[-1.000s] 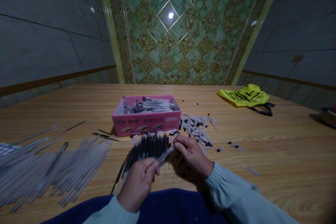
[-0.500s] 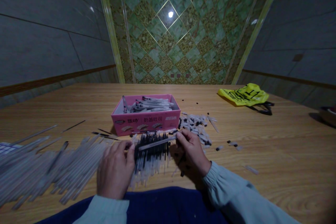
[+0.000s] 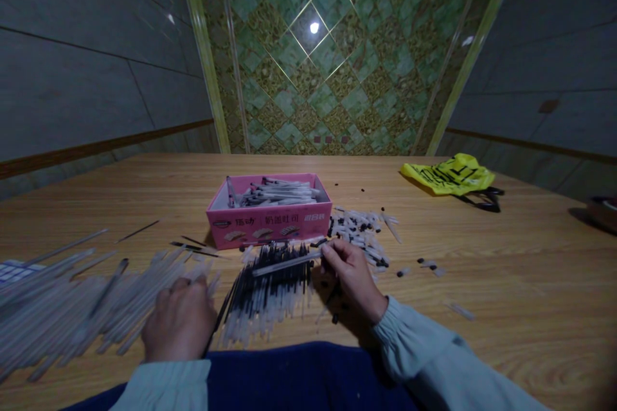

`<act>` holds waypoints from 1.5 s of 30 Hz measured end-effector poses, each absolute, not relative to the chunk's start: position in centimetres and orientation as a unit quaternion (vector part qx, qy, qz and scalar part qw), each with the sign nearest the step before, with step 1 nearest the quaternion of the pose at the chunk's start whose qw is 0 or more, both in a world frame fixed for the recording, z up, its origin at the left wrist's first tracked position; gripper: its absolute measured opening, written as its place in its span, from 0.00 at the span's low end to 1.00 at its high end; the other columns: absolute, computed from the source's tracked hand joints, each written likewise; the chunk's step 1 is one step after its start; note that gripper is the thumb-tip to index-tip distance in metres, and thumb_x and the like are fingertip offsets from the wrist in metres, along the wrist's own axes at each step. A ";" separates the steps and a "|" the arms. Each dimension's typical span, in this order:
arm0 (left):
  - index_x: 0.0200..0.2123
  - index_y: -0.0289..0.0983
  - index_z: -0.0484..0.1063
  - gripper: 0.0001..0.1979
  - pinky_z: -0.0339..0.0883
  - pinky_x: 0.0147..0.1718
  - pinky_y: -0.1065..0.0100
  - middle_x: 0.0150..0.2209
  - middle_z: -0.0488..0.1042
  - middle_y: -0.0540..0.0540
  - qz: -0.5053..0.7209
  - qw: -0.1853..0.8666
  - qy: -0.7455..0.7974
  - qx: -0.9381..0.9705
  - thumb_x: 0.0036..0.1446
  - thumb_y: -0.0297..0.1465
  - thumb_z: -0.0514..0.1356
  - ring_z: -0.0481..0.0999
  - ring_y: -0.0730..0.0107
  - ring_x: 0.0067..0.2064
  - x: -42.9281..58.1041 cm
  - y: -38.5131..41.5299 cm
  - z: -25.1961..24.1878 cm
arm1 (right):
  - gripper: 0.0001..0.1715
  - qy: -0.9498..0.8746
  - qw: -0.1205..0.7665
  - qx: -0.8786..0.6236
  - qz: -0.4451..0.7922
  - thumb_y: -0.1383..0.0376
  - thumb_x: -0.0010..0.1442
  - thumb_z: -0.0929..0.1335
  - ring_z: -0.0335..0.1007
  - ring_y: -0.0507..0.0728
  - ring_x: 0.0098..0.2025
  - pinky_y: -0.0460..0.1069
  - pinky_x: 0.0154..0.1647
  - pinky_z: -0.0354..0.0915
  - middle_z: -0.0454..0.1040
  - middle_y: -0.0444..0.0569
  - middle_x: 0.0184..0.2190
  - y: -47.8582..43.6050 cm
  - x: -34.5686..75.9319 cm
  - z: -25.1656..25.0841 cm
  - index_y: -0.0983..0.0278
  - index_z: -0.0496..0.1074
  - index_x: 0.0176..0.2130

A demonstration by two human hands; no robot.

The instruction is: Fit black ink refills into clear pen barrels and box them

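My right hand (image 3: 353,275) pinches one end of a clear pen barrel (image 3: 284,264), which points left over a heap of black-tipped pen refills (image 3: 270,305). My left hand (image 3: 179,321) is at the right edge of a spread of clear pen barrels (image 3: 135,298); motion smears its fingers, and I cannot tell whether it holds anything. Just beyond the refills stands a pink box (image 3: 270,223) containing many pens (image 3: 282,192). Small clear and black pen parts (image 3: 359,228) lie scattered beyond and to the right of my right hand.
A yellow bag (image 3: 448,173) with black print and black straps lies at the back right. A few loose pen parts (image 3: 429,264) are on the wooden table (image 3: 511,282). Tiled walls rise behind and at both sides. A dark round object (image 3: 602,212) sits at the right edge.
My left hand has left the free end of the pen barrel and moved left and down to the spread of barrels. My right hand stays nearly still with its barrel.
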State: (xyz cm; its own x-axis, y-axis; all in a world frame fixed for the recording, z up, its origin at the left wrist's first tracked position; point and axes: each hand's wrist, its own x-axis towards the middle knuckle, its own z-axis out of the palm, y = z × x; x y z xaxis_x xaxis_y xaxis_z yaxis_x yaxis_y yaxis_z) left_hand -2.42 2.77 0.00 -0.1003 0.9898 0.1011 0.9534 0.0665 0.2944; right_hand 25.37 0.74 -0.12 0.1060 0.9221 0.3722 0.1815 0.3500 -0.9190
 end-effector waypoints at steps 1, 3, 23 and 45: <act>0.37 0.32 0.74 0.15 0.60 0.34 0.52 0.39 0.71 0.29 0.119 0.059 0.728 0.672 0.49 0.29 0.51 0.68 0.36 0.44 -2.2 2.6 0.2 | 0.17 -0.585 0.576 -0.470 0.324 0.59 0.60 0.64 0.57 0.49 0.22 0.43 0.23 0.53 0.65 0.40 0.18 0.7 25.4 -0.1 0.64 0.65 0.23; 0.40 0.35 0.74 0.17 0.61 0.34 0.54 0.41 0.72 0.31 0.053 0.031 0.730 0.681 0.51 0.30 0.49 0.69 0.41 0.45 -1.7 2.3 0.6 | 0.17 -0.582 0.577 -0.469 0.329 0.59 0.60 0.65 0.57 0.49 0.22 0.43 0.23 0.53 0.65 0.40 0.18 0.7 25.4 -0.1 0.65 0.65 0.23; 0.41 0.38 0.69 0.14 0.62 0.29 0.62 0.36 0.77 0.40 0.296 -0.057 0.633 0.713 0.59 0.33 0.47 0.76 0.56 0.33 0.7 1.2 1.8 | 0.07 -0.417 0.686 -0.435 0.408 0.64 0.56 0.69 0.68 0.48 0.20 0.43 0.23 0.69 0.71 0.42 0.20 8.6 25.3 6.5 0.65 0.66 0.30; 0.37 0.32 0.66 0.17 0.65 0.20 0.78 0.27 0.77 0.44 0.494 0.657 0.418 0.387 0.44 0.29 0.66 0.70 0.79 0.22 4.8 0.6 0.1 | 0.16 -0.695 0.143 -0.699 0.085 0.56 0.52 0.69 0.72 0.69 0.39 0.55 0.37 0.62 0.77 0.64 0.34 -0.5 23.3 0.6 0.69 0.75 0.30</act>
State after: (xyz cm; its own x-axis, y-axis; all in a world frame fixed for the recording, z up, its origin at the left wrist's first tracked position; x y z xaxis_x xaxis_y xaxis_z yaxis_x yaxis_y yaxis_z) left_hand 4.76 0.57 0.09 0.1622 0.9725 -0.1672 -0.3262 0.2128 0.9211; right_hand 23.26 -0.53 0.62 0.0193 0.9966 0.0806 0.9479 0.0075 -0.3186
